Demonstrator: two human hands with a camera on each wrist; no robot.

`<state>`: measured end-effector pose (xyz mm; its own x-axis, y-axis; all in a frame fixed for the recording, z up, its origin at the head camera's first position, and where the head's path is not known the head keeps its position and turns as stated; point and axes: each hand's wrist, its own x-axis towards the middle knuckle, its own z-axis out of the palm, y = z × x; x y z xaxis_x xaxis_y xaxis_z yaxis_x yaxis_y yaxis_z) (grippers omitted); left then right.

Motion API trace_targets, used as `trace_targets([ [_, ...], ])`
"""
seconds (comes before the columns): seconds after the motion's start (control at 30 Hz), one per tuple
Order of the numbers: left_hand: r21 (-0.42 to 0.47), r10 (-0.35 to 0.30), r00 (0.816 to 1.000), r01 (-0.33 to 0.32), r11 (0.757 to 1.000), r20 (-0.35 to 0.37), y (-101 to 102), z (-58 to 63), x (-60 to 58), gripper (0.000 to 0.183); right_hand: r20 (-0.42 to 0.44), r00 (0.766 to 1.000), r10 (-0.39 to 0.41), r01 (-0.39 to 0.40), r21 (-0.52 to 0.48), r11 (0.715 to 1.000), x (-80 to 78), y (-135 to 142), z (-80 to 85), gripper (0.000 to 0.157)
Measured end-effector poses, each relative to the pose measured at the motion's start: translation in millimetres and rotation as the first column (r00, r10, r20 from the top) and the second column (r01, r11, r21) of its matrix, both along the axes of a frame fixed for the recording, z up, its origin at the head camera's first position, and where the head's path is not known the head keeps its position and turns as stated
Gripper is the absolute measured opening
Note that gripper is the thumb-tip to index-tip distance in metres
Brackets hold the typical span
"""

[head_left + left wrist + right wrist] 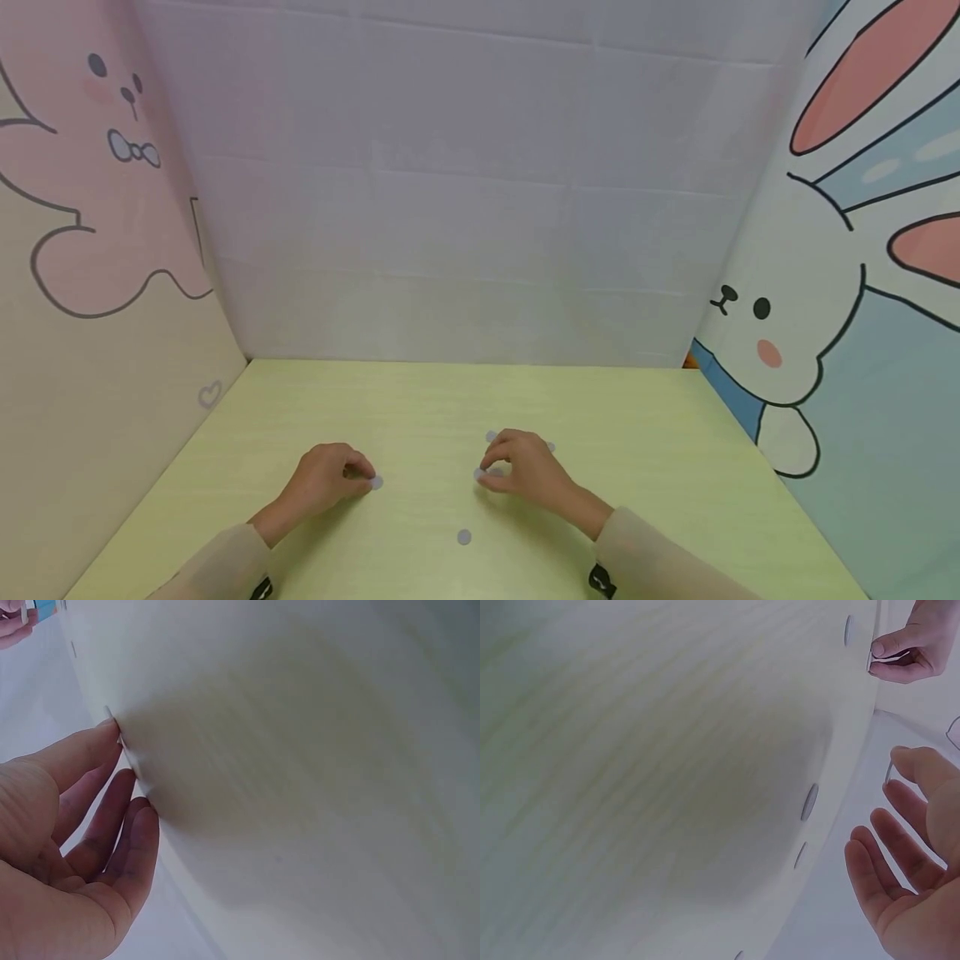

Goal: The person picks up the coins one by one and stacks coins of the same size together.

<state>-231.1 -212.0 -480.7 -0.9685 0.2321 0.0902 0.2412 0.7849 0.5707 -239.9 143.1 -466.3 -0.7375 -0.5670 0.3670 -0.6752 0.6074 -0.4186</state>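
My left hand (pixel 324 481) is low over the table at left of centre, its thumb and forefinger pinching a small flat grey disc (pixel 377 482) at the tabletop. In the left wrist view, the edge of that disc (pixel 109 714) shows by a fingertip. To the right, my right hand (pixel 531 471) pinches another grey disc (pixel 478 474), raised off the table in the right wrist view, with its other fingers spread loosely. Beneath this hand lies a further disc (pixel 810 802), and a second disc (pixel 800 855) lies beyond it.
One loose disc (pixel 464 537) lies nearer the front, between the hands. Two more, a disc (pixel 491 436) and a partly hidden disc (pixel 551 447), lie behind the right hand. A pale yellow table (pixel 360 400) meets a white backdrop (pixel 465 250), with cartoon-printed panels at both sides.
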Motion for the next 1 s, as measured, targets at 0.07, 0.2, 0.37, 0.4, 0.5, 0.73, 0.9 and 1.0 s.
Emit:
trace_targets([
  [0.07,0.004,0.0,1.0,0.0,1.0,0.001,0,0.0,0.4,0.012,0.002,1.0,-0.003,0.003,-0.001,1.0,-1.3,-6,0.4,0.006],
  [0.2,0.011,-0.001,1.0,0.001,1.0,0.005,-1,0.3,1.4,0.012,0.02,1.0,-0.014,0.014,0.008,1.0,-5.1,-18,0.9,0.007],
  [0.37,0.006,-0.003,1.0,0.003,1.0,0.002,-1,0.3,1.7,0.012,0.031,0.999,-0.017,0.017,0.029,0.999,-9.5,-32,0.0,0.008],
  [0.4,0.006,-0.005,1.0,0.005,1.0,-0.001,-1,0.2,1.5,0.012,0.032,0.999,-0.015,0.014,0.033,0.999,-10.3,-35,-0.3,0.008],
  [0.5,0.008,-0.007,1.0,0.007,1.0,0.001,-1,0.4,1.6,0.012,0.039,0.999,-0.002,0.0,0.033,0.999,-12.2,-44,-0.7,0.009],
  [0.73,0.012,-0.009,1.0,0.009,1.0,0.0,-1,0.8,1.2,0.012,0.053,0.998,0.016,-0.018,0.051,0.999,-13.6,-66,-1.6,0.007],
  [0.9,0.004,-0.013,1.0,0.013,1.0,-0.008,-1,-0.4,0.6,0.014,0.067,0.998,0.017,-0.021,0.068,0.997,-13.7,-81,-3.4,0.008],
  [1.0,0.004,-0.014,1.0,0.014,1.0,-0.005,-1,-0.4,-0.1,0.013,0.071,0.997,0.017,-0.022,0.075,0.997,-13.9,-89,-5.6,0.008],
])
